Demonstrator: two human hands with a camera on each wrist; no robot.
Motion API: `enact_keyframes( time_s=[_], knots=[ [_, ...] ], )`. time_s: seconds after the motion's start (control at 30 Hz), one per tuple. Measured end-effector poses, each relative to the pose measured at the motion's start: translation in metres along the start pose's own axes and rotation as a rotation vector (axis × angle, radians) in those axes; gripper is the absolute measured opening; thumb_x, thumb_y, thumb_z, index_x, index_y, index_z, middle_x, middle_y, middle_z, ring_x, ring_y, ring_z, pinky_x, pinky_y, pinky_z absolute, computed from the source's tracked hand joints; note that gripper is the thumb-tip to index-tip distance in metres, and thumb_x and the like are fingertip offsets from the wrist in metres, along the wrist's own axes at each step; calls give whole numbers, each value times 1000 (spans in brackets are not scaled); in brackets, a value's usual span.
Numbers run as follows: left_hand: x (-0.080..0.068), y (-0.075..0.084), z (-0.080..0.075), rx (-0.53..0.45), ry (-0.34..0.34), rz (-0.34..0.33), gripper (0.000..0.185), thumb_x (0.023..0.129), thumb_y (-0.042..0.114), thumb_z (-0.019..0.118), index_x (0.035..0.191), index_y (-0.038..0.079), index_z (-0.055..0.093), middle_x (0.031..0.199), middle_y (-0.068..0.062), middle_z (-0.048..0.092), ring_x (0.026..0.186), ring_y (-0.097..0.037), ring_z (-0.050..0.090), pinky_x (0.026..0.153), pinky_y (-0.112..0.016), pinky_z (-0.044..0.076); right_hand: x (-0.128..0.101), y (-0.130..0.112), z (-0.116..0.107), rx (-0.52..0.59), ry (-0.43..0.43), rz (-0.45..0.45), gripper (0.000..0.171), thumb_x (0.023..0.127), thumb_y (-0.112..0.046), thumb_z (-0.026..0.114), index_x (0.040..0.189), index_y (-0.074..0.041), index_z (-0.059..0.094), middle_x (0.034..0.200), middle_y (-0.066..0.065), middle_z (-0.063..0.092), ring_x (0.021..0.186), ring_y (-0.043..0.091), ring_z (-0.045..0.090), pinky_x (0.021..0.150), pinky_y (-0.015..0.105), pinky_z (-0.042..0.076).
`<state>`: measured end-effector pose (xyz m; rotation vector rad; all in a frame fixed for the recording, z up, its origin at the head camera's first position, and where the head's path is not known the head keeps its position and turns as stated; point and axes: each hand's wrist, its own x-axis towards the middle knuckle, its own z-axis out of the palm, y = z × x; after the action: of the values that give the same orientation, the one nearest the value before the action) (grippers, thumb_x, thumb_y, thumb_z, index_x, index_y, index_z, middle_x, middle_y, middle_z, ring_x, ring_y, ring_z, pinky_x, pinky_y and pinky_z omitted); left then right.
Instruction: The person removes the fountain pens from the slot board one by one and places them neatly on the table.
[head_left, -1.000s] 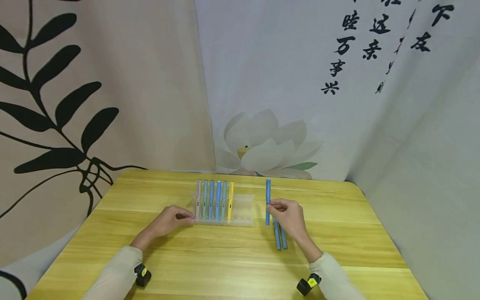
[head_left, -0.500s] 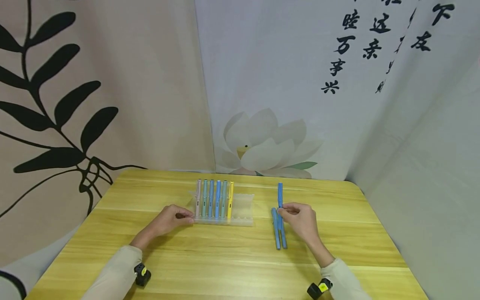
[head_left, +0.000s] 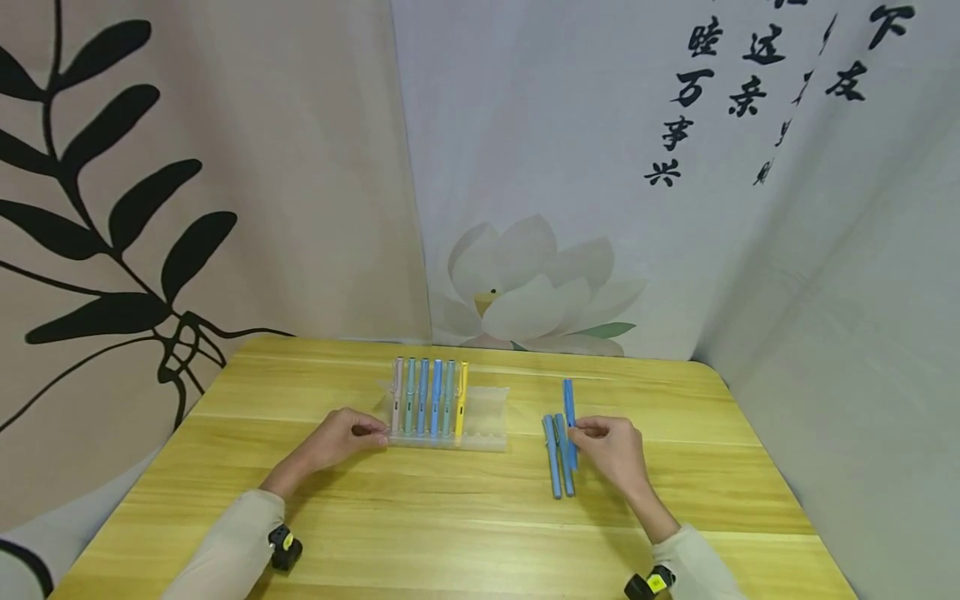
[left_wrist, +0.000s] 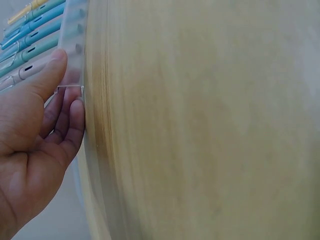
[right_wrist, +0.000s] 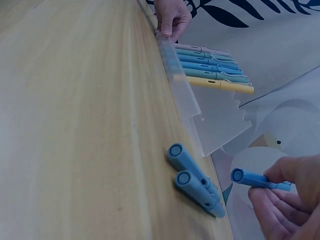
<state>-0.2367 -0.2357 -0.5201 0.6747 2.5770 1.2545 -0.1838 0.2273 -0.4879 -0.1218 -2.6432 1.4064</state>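
staged recording booth, printed cloth backdrops, small wooden table

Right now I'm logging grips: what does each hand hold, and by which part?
The right hand pinches a blue pen near one end, between thumb and fingertips. The left hand holds the clear pen tray by its near left corner.
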Motion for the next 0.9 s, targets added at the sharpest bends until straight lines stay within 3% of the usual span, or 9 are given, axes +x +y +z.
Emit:
enact_keyframes(
  time_s=[0.9],
  knots=[
    [-1, 4, 0, 6, -1, 1, 23, 98, 24, 71, 112, 7, 78, 104, -2, 77, 92, -14, 68, 79, -25, 55, -6, 32, 5, -9, -43, 100, 15, 86, -10, 80, 96, 0, 79, 81, 8, 75, 65, 17, 72, 57, 27, 58]
  ],
)
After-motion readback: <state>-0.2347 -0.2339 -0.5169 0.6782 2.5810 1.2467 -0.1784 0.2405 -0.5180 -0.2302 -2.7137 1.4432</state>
